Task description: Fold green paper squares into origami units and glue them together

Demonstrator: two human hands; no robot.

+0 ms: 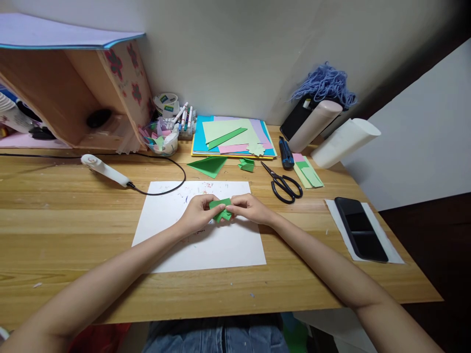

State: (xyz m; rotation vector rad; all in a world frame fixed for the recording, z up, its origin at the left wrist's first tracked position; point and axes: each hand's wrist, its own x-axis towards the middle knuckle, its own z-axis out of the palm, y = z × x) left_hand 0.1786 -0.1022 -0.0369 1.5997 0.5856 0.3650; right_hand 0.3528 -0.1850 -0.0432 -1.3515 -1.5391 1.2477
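Note:
A small folded piece of green paper (220, 211) is held up over the white sheet (228, 247). My left hand (198, 213) pinches it from the left, thumb across its front. From the right, my right hand (250, 208) grips its other edge between thumb and fingers. The far fingertips are partly hidden behind the paper. Beyond the sheet lie a green paper triangle (209, 166) and another small folded green piece (246, 165). Black-handled scissors (283, 184) rest to the right of these.
Coloured paper sheets (200, 139) are stacked by the wall. A blue cutter (286, 153) and paper strips (309, 174) lie near two white rolls (340, 142). A phone (360, 228) is at right. A white corded device (105, 169) lies left, before a cardboard box (127, 93).

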